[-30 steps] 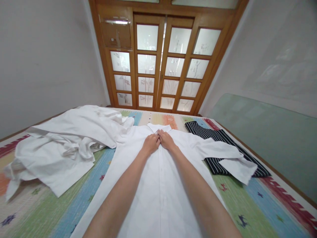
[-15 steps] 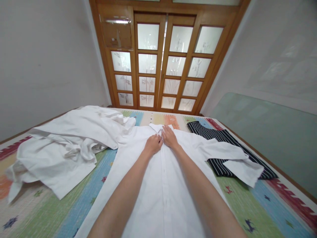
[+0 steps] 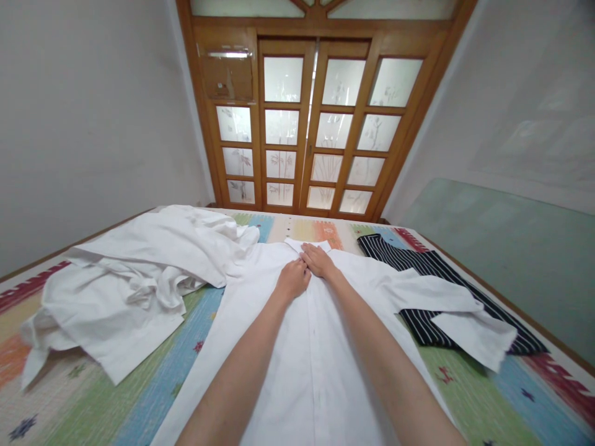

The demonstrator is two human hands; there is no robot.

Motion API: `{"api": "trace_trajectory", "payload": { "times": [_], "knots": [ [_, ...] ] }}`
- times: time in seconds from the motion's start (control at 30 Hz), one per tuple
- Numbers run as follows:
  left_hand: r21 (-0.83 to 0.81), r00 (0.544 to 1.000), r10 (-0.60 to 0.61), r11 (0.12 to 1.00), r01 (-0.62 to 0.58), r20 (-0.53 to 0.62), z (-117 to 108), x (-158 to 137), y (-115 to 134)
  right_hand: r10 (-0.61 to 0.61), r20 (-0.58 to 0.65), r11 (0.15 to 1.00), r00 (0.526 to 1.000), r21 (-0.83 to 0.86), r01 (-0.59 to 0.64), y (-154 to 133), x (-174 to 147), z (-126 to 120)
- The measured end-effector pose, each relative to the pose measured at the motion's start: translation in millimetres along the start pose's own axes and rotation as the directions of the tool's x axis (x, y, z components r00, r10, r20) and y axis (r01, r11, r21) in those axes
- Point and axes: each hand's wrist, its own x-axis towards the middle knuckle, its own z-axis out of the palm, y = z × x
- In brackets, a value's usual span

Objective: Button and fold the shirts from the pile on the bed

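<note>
A white button-up shirt (image 3: 283,384) lies front side up, its collar (image 3: 294,244) toward the far end and its body stretching back toward me. Just below the collar, my left hand (image 3: 294,279) has its fingers curled in on the front placket. My right hand (image 3: 318,260) meets it from the other side, fingers bent over the cloth at the neck and touching the left fingertips. Any button between the fingers is hidden. One sleeve (image 3: 437,291) of the shirt reaches out to the right, its cuff end folded over.
Crumpled white cloth (image 3: 116,310) is heaped on the left, against the shirt's shoulder. Folded black-and-white striped fabric (image 3: 427,263) lies under the right sleeve. Everything rests on a colourful patterned bedspread (image 3: 158,378). Beyond stand wooden doors (image 3: 304,124); a pale green board (image 3: 502,229) borders the right.
The view has tilted slightly up, so the scene sits lower. My right hand has drawn closer to my left at the collar, its fingers more bent. The shirt lies much as before.
</note>
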Motion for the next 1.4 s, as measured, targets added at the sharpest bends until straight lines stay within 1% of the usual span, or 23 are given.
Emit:
{"api": "trace_trajectory", "payload": {
  "times": [0.07, 0.1, 0.13, 0.17, 0.2, 0.27, 0.3, 0.33, 0.37, 0.43, 0.53, 0.6, 0.67, 0.7, 0.87, 0.93, 1.03, 1.1, 1.27, 1.33, 1.4],
  "knots": [
    [-0.002, 1.000, -0.002, 1.000, 0.002, 0.005, -1.0, 0.3, 0.6, 0.014, 0.002, 1.000, 1.000, 0.014, -0.014, -1.3, -0.3, 0.5],
    [-0.001, 1.000, -0.006, 1.000, 0.006, 0.009, -1.6, 0.4, 1.1, 0.049, -0.009, 0.998, 0.999, 0.030, -0.048, -2.3, -0.4, 1.0],
    [0.004, 1.000, -0.015, 1.000, 0.015, 0.014, -2.2, 0.4, 1.5, 0.114, -0.032, 0.992, 0.993, 0.051, -0.112, -3.6, -0.4, 1.6],
    [0.014, 0.999, -0.031, 0.999, 0.030, 0.020, -2.7, 0.4, 2.0, 0.206, -0.065, 0.977, 0.976, 0.075, -0.201, -4.8, -0.2, 2.5],
    [0.029, 0.998, -0.053, 0.998, 0.052, 0.025, -3.1, 0.3, 2.3, 0.316, -0.100, 0.947, 0.944, 0.102, -0.306, -6.0, -0.1, 3.7],
    [0.073, 0.994, -0.109, 0.992, 0.107, 0.022, -3.0, 0.0, 2.6, 0.521, -0.128, 0.851, 0.844, 0.158, -0.502, -7.3, 0.2, 7.0],
    [0.096, 0.991, -0.133, 0.987, 0.131, 0.013, -2.6, -0.2, 2.5, 0.585, -0.114, 0.807, 0.803, 0.177, -0.563, -7.3, 0.3, 8.8],
    [0.115, 0.989, -0.150, 0.982, 0.149, 0.001, -2.1, -0.4, 2.3, 0.619, -0.084, 0.779, 0.781, 0.190, -0.597, -6.6, 0.3, 10.4],
    [0.128, 0.987, -0.160, 0.979, 0.160, -0.010, -1.5, -0.5, 1.9, 0.630, -0.047, 0.767, 0.775, 0.200, -0.610, -5.4, 0.2, 11.7],
    [0.139, 0.986, -0.165, 0.976, 0.166, -0.020, -0.3, -0.8, 1.1, 0.607, 0.025, 0.774, 0.795, 0.207, -0.598, -1.3, -0.7, 12.4],
    [0.143, 0.985, -0.171, 0.975, 0.169, 0.000, 0.2, -0.8, -0.1, 0.534, 0.123, 0.814, 0.836, 0.191, -0.548, 5.9, -5.8, 8.6],
    [0.148, 0.983, -0.180, 0.974, 0.174, 0.029, 0.0, -0.6, -0.9, 0.482, 0.152, 0.846, 0.863, 0.174, -0.503, 8.1, -12.9, 4.0],
    [0.152, 0.979, -0.193, 0.972, 0.181, 0.063, -0.2, -0.3, -2.0, 0.457, 0.144, 0.865, 0.878, 0.159, -0.476, 6.3, -22.3, -0.5],
    [0.153, 0.977, -0.198, 0.971, 0.184, 0.077, -0.1, -0.1, -2.6, 0.462, 0.137, 0.864, 0.876, 0.151, -0.480, 3.9, -27.6, -2.4],
    [0.151, 0.976, -0.194, 0.973, 0.177, 0.104, 1.9, 0.3, -5.3, 0.546, 0.141, 0.817, 0.826, 0.128, -0.562, -13.1, -52.8, -8.4],
    [0.148, 0.973, -0.199, 0.972, 0.181, 0.118, 2.7, 0.4, -6.1, 0.546, 0.142, 0.817, 0.826, 0.131, -0.562, -17.8, -61.4, -10.4],
    [0.144, 0.970, -0.199, 0.973, 0.179, 0.138, 2.7, -0.2, -6.9, 0.511, 0.146, 0.838, 0.847, 0.132, -0.529, -20.8, -72.8, -14.2],
    [0.128, 0.974, -0.178, 0.979, 0.160, 0.142, 1.3, -1.4, -7.1, 0.478, 0.155, 0.857, 0.865, 0.133, -0.498, -20.9, -79.2, -17.3],
    [0.067, 0.979, -0.060, 0.997, 0.047, 0.196, -4.7, -4.5, -7.0, 0.329, 0.169, 0.923, 0.929, 0.149, -0.354, -16.7, -89.3, -26.4],
    [0.079, 0.976, -0.047, 0.996, 0.031, 0.212, -6.4, -5.3, -7.3, 0.272, 0.178, 0.939, 0.946, 0.164, -0.301, -14.6, -90.8, -29.5],
    [0.082, 0.975, -0.039, 0.996, 0.022, 0.220, -8.0, -6.7, -8.5, 0.240, 0.184, 0.948, 0.953, 0.168, -0.271, -13.0, -91.2, -31.1]
  ]
}}
